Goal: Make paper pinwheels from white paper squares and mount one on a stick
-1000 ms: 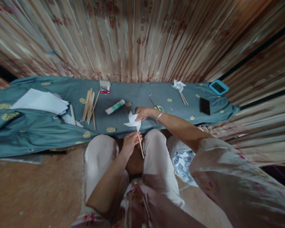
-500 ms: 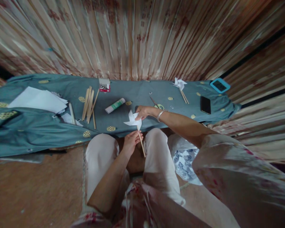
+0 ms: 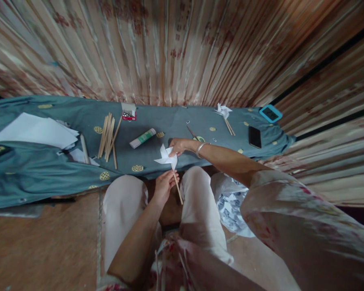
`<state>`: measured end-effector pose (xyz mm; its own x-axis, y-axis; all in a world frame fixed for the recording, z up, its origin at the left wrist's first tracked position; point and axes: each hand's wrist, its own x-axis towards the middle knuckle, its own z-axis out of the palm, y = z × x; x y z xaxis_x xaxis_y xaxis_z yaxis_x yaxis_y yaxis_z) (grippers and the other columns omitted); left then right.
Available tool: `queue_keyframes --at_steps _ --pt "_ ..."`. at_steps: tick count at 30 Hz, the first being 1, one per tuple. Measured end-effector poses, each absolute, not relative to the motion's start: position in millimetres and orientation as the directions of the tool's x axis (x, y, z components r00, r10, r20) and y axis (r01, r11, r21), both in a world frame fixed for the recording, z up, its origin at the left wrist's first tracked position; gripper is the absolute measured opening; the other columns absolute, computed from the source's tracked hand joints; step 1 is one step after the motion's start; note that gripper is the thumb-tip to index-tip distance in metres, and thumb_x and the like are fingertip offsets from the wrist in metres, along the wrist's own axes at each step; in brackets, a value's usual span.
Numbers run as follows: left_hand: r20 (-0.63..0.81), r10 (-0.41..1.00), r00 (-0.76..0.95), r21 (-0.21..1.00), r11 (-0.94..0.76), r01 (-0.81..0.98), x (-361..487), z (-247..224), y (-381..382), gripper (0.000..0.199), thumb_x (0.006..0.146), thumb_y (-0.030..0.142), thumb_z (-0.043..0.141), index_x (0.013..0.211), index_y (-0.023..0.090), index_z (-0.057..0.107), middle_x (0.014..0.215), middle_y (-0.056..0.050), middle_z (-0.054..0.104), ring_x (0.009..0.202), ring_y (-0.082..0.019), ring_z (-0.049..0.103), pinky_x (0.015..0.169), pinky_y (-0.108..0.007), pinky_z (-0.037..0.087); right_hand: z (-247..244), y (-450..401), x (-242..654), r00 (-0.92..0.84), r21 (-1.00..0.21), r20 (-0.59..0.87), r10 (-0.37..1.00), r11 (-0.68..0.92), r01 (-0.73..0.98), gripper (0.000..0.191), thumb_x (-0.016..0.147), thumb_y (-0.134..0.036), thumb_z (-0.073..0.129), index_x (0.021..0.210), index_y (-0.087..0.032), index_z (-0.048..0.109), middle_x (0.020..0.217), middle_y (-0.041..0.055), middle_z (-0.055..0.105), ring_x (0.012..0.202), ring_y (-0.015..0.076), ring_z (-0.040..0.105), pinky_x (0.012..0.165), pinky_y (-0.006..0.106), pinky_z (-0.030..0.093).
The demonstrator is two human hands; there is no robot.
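Note:
A white paper pinwheel (image 3: 164, 157) sits at the top of a thin wooden stick (image 3: 178, 189), near the front edge of the cloth-covered bench. My left hand (image 3: 165, 184) is closed round the stick just below the pinwheel. From the right, my right hand (image 3: 178, 147) reaches over, its fingers pinching the pinwheel near its centre. Past the hands lies a glue stick (image 3: 142, 138) with a green label. Scissors (image 3: 197, 136) rest just beyond my right wrist, partly covered by it.
Wooden sticks (image 3: 108, 135), a small red box of pins (image 3: 129, 114) and white paper sheets (image 3: 36, 131) lie to the left. Finished-looking pinwheels (image 3: 223, 110), a black phone (image 3: 255, 137) and a blue-framed device (image 3: 270, 113) are at the right. A patterned bag (image 3: 233, 208) hangs beside my knee.
The whole view has shifted, so the bench items appear slightly further left. Both hands keep their hold on the pinwheel and its stick.

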<state>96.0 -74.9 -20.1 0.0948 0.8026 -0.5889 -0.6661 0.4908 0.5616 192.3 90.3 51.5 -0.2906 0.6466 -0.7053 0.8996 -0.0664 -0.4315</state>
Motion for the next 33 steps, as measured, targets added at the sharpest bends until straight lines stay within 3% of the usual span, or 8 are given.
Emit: queue_keyframes --at_steps 13,25,33 --pt "-0.566 0.824 0.007 0.628 0.437 -0.644 86.3 -22.7 -75.2 0.031 0.053 0.031 0.087 0.073 0.012 0.073 0.058 0.001 0.064 0.048 -0.005 0.053 0.052 -0.019 0.042 58.9 86.4 189.3 -0.251 -0.401 -0.698 0.670 -0.075 0.913 0.011 0.072 -0.012 0.081 0.076 -0.009 0.072 0.066 0.0005 0.070 0.064 0.0093 0.064 0.067 0.017 0.054" --pt "-0.582 0.813 -0.020 0.639 0.441 -0.630 76.2 -22.2 -73.1 0.034 0.052 0.033 0.090 0.073 0.012 0.074 0.057 0.001 0.064 0.046 -0.004 0.052 0.048 -0.018 0.042 55.0 89.0 189.3 -0.252 -0.404 -0.712 0.655 -0.089 0.910 0.026 0.061 -0.020 0.090 0.077 -0.010 0.073 0.069 0.0013 0.073 0.069 0.0122 0.068 0.072 0.021 0.057" --pt "-0.575 0.818 -0.012 0.634 0.436 -0.638 78.7 -21.4 -76.7 0.036 0.047 0.032 0.091 0.074 0.013 0.075 0.059 0.001 0.067 0.047 -0.005 0.052 0.051 -0.018 0.042 52.7 91.7 189.4 -0.253 -0.407 -0.722 0.644 -0.100 0.908 0.022 0.064 -0.018 0.088 0.077 -0.009 0.072 0.069 0.0015 0.073 0.068 0.0113 0.068 0.071 0.020 0.057"
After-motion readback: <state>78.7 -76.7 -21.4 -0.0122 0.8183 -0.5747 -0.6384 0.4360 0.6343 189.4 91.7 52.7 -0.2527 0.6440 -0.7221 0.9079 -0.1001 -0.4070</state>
